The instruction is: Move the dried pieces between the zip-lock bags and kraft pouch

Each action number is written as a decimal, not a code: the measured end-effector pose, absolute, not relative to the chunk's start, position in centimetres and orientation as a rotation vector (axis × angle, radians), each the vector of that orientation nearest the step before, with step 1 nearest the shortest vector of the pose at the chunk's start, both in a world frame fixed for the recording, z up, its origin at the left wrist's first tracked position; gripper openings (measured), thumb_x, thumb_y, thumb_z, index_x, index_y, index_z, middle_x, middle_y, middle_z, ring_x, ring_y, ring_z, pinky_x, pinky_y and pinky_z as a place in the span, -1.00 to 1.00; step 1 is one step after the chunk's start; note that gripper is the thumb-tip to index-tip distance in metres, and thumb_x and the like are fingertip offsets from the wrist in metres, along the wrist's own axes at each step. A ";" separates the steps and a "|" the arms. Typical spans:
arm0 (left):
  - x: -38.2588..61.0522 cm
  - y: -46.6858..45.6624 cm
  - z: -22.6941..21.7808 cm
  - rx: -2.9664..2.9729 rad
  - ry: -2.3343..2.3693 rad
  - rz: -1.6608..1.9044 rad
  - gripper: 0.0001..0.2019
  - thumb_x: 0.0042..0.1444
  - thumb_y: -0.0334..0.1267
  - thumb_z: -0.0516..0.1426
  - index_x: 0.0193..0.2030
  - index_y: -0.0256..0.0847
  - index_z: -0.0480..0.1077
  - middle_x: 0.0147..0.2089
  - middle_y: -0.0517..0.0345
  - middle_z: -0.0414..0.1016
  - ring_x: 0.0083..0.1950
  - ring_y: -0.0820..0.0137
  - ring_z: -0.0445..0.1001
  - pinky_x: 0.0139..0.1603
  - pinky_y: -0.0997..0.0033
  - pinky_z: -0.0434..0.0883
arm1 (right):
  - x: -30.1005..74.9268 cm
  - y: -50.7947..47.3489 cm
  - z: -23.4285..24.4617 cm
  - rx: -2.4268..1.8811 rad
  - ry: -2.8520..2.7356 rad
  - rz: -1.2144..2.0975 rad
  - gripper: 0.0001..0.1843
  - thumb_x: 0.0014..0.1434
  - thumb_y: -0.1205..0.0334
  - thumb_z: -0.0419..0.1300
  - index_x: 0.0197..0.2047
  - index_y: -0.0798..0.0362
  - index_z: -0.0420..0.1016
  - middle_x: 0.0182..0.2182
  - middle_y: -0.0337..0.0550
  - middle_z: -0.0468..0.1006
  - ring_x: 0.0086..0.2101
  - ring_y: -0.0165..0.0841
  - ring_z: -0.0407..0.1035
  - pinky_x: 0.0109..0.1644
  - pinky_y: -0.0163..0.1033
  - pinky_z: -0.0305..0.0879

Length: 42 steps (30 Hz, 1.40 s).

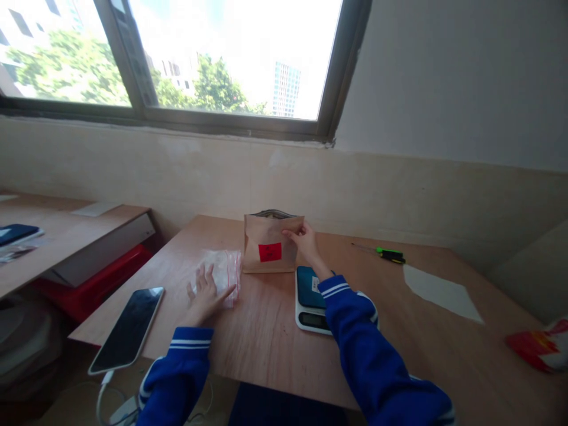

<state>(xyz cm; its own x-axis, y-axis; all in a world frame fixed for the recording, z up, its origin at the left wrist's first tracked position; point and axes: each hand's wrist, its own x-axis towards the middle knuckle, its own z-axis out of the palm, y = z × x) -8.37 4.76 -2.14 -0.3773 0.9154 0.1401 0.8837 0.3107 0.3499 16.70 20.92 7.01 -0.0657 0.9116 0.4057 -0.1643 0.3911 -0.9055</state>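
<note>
A brown kraft paper pouch [255,236] with a red label stands upright on the table, its top gaping a little. My right hand [304,239] pinches the pouch's right edge near the top. To the left lie clear zip bags [228,266] with red seal lines. Fingers spread, my left hand [206,294] rests on or just over these bags; whether it presses on them I cannot tell. Below my right wrist sits a digital kitchen scale [306,296] with a teal top and a dark display, partly covered by my sleeve. What the pouch contains is hidden.
A charging smartphone [128,328] lies at the table's left edge. Right of the scale are a green-and-black screwdriver [389,254], a white paper sheet [439,293] and a red-and-white packet [539,346]. A second table [66,228] stands left, beside a red stool [95,290].
</note>
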 end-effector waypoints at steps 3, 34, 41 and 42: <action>-8.0 4.2 -0.9 1.797 2.538 0.970 -0.17 0.15 0.19 -0.04 0.41 -0.31 -0.15 0.48 -0.27 -0.31 0.48 0.06 -0.34 0.34 -0.24 -0.26 | 16.3 21.9 7.0 -0.766 -1.295 0.992 -0.48 -0.24 0.02 0.44 -0.24 0.06 0.40 -0.23 -0.08 0.60 -0.23 -0.28 0.46 -0.14 -0.20 0.42; -1.3 0.7 3.9 1.789 1.659 1.328 -0.58 0.21 -0.04 -0.02 0.13 -0.20 0.24 0.17 -0.15 0.34 0.27 0.16 0.27 0.26 0.00 0.20 | 23.6 10.5 7.9 -1.067 -1.540 0.858 -0.48 0.10 -0.16 0.14 0.03 -0.02 0.37 0.07 0.03 0.43 0.06 -0.15 0.33 0.17 0.00 0.21; 5.7 -7.7 4.3 1.503 1.118 0.815 -0.54 0.26 0.11 -0.14 -0.15 -0.07 0.49 -0.18 -0.06 0.53 -0.17 0.23 0.51 -0.10 0.23 0.44 | 28.9 -7.4 0.0 -1.415 -1.379 1.516 -0.66 0.04 -0.25 0.14 -0.35 -0.21 0.52 -0.38 -0.07 0.55 -0.38 -0.11 0.49 -0.24 0.07 0.44; 6.8 -8.5 3.7 1.536 1.022 0.666 -0.55 0.26 0.10 -0.13 -0.15 -0.05 0.49 -0.17 -0.04 0.54 -0.13 0.22 0.51 -0.09 0.22 0.45 | 29.3 -9.4 -1.2 -1.546 -1.339 1.550 -0.74 0.04 -0.22 0.19 -0.36 -0.27 0.50 -0.38 -0.09 0.53 -0.33 -0.07 0.50 -0.26 0.07 0.45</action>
